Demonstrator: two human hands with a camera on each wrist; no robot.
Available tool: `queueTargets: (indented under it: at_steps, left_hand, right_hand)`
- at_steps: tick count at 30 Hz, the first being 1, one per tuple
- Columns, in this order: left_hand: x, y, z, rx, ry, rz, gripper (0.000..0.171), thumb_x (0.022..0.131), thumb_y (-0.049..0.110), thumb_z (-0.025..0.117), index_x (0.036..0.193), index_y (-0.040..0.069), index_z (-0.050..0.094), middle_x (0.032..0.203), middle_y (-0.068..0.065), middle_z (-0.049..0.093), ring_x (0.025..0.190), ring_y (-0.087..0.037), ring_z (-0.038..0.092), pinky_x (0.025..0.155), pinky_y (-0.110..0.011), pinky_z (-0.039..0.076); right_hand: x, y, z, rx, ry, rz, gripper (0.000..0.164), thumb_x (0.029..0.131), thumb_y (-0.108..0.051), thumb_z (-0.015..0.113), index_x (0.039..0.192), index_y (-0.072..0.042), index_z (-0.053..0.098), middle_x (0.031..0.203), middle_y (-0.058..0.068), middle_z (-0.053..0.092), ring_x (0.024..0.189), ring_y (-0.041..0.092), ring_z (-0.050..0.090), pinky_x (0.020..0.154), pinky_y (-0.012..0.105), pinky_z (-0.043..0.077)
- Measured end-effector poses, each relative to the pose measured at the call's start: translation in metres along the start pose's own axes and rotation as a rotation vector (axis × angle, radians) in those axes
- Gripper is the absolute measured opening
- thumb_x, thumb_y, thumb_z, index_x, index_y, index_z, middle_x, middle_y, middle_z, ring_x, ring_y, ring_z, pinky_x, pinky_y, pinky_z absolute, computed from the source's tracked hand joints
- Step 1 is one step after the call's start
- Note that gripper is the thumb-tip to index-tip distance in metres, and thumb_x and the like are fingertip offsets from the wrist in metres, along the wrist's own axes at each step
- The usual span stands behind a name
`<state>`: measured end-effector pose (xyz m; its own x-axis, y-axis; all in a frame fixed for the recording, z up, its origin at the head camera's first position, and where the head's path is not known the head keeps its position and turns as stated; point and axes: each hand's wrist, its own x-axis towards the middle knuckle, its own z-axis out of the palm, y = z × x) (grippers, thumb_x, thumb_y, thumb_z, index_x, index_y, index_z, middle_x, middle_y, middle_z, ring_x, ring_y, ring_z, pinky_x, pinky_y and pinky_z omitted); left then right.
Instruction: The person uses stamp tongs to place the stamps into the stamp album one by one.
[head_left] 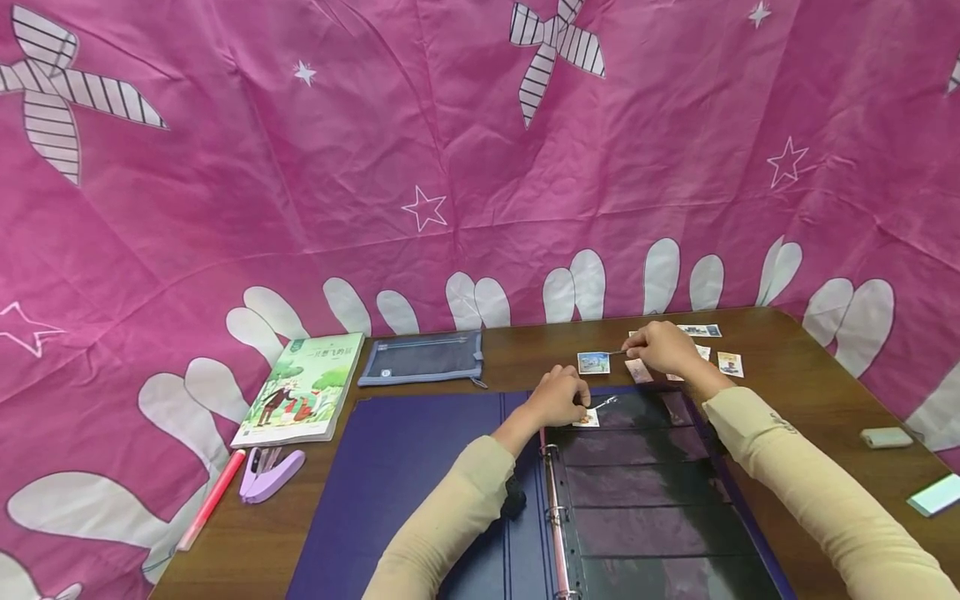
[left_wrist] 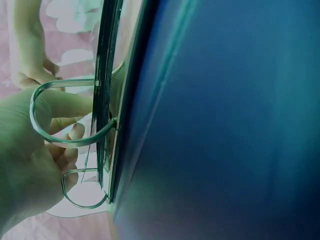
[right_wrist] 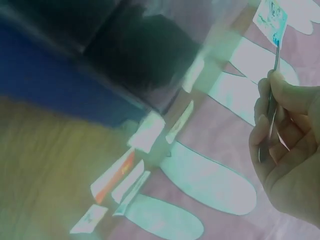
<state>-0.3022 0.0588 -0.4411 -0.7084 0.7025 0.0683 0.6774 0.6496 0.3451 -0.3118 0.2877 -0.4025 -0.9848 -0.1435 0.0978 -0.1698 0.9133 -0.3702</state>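
Note:
My right hand (head_left: 660, 346) pinches metal tweezers (right_wrist: 272, 107) between thumb and fingers. At their tips is a small blue-and-white stamp (right_wrist: 271, 21), held beyond the top edge of the album page in the head view. The left hand (head_left: 557, 397) is at the upper left corner of the black pocket page (head_left: 622, 446), fingers bent close over its top row. Beside those fingertips lies a small stamp (head_left: 588, 419) with an orange picture, partly hidden by the hand. Metal rings (left_wrist: 75, 142) stand beside the left hand in its wrist view; what its fingertips hold I cannot tell.
The open blue album cover (head_left: 420, 467) spreads left. Several loose stamps (head_left: 730, 364) lie past the page's upper right. A zip pouch (head_left: 423, 358), book (head_left: 307, 387), red pen (head_left: 212, 500) and purple stapler (head_left: 272, 477) lie left; an eraser (head_left: 887, 437) lies right.

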Motion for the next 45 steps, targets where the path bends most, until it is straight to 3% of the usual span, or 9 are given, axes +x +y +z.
queueTargets:
  at_steps: [4, 8, 15, 23, 30, 37, 45]
  left_hand:
    - [0.001, 0.000, 0.002, -0.031, -0.002, 0.007, 0.006, 0.080, 0.016, 0.067, 0.085, 0.019, 0.069, 0.089, 0.006, 0.057, 0.082, -0.009, 0.040, 0.078, -0.020, 0.031]
    - [0.002, -0.001, 0.004, -0.051, 0.005, 0.014, 0.008, 0.080, 0.015, 0.067, 0.087, 0.019, 0.069, 0.085, 0.006, 0.062, 0.081, -0.008, 0.049, 0.079, -0.021, 0.037]
    - [-0.004, -0.005, 0.005, -0.093, 0.045, -0.021, 0.010, 0.078, 0.014, 0.066, 0.085, 0.021, 0.068, 0.080, 0.008, 0.066, 0.078, -0.006, 0.049, 0.081, -0.021, 0.035]
    - [-0.001, -0.005, 0.007, -0.095, 0.096, -0.045, 0.001, 0.080, 0.023, 0.067, 0.080, 0.023, 0.067, 0.071, 0.012, 0.065, 0.070, -0.001, 0.051, 0.068, -0.016, 0.034]
    - [0.002, -0.006, 0.011, -0.101, 0.134, -0.050, 0.006, 0.081, 0.030, 0.067, 0.078, 0.026, 0.065, 0.069, 0.013, 0.064, 0.061, 0.003, 0.048, 0.058, -0.015, 0.032]
    - [0.003, -0.005, 0.013, -0.102, 0.132, -0.041, 0.007, 0.081, 0.032, 0.067, 0.077, 0.027, 0.064, 0.068, 0.015, 0.063, 0.063, 0.003, 0.047, 0.059, -0.015, 0.032]
    - [0.002, -0.003, 0.015, -0.090, 0.123, -0.063, 0.008, 0.082, 0.032, 0.066, 0.076, 0.028, 0.064, 0.068, 0.016, 0.063, 0.064, 0.002, 0.047, 0.063, -0.017, 0.033]
  right_hand:
    - [-0.009, 0.004, -0.007, 0.018, -0.027, -0.038, 0.016, 0.086, -0.015, 0.062, 0.094, -0.007, 0.074, 0.095, 0.014, 0.073, 0.070, 0.019, 0.063, 0.059, 0.030, 0.042]
    - [-0.019, 0.010, -0.010, 0.058, -0.085, -0.027, 0.017, 0.086, -0.014, 0.062, 0.096, -0.006, 0.073, 0.092, 0.013, 0.073, 0.060, 0.011, 0.050, 0.059, 0.027, 0.038]
    - [-0.025, 0.017, -0.009, 0.075, -0.182, -0.126, 0.011, 0.082, -0.013, 0.066, 0.087, -0.008, 0.075, 0.083, 0.005, 0.074, 0.073, 0.007, 0.060, 0.066, 0.030, 0.047]
    - [-0.027, 0.014, -0.010, 0.076, -0.250, -0.170, 0.007, 0.079, -0.011, 0.069, 0.083, -0.009, 0.075, 0.084, 0.003, 0.074, 0.070, 0.004, 0.057, 0.065, 0.024, 0.045]
    - [-0.022, 0.020, -0.007, 0.109, -0.309, -0.234, 0.007, 0.076, -0.009, 0.071, 0.081, -0.005, 0.074, 0.080, 0.005, 0.074, 0.071, 0.000, 0.058, 0.066, 0.021, 0.047]
    - [-0.017, 0.024, -0.007, 0.119, -0.381, -0.248, 0.006, 0.075, -0.007, 0.071, 0.079, -0.005, 0.075, 0.078, 0.004, 0.072, 0.072, -0.003, 0.056, 0.069, 0.018, 0.045]
    - [-0.018, 0.025, -0.006, 0.115, -0.394, -0.273, 0.006, 0.074, -0.007, 0.071, 0.079, -0.006, 0.075, 0.077, 0.002, 0.071, 0.070, -0.004, 0.053, 0.068, 0.018, 0.044]
